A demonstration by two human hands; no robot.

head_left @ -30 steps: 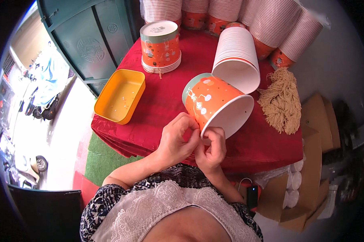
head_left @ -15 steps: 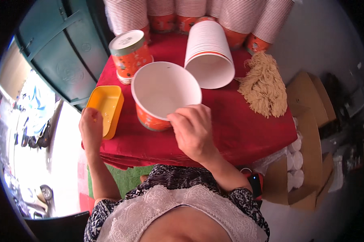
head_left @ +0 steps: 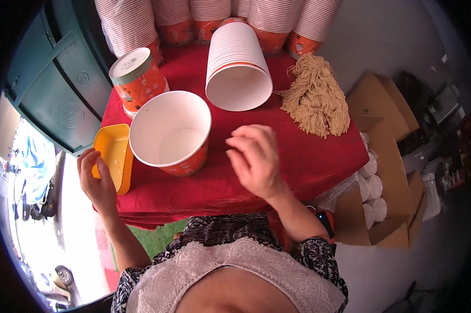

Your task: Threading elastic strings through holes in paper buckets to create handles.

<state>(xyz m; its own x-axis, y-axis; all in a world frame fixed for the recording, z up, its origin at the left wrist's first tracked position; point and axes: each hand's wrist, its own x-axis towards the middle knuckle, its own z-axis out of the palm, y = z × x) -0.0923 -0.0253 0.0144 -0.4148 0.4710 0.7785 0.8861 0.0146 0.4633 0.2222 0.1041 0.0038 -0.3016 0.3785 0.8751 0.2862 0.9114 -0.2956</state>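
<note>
A large paper tub, white inside and orange outside (head_left: 170,130), stands upright on the red cloth with its mouth toward me. To its right my right hand (head_left: 257,163) hovers apart from it, fingers loosely bent and spread, nothing visible in them. My left hand (head_left: 99,183) is at the near left side of a yellow plastic tray (head_left: 122,175), thumb and fingers apart and seemingly holding nothing. A few small pale bits lie in the tray. Behind the tub, a nested stack of white-rimmed tubs (head_left: 238,86) lies on its side, mouth toward me. An upside-down orange tub (head_left: 139,81) stands far left.
Tall stacks of tubs (head_left: 167,13) line the table's back edge. A bundle of beige string (head_left: 319,99) lies at the right. Beside the table, an open cardboard box (head_left: 387,172) holds several white rolls (head_left: 373,187). A green metal door (head_left: 63,99) stands at the left.
My right hand has let go of the tub's rim and moved away from it. The left hand's fingers have spread beside the tray. The whole view has shifted.
</note>
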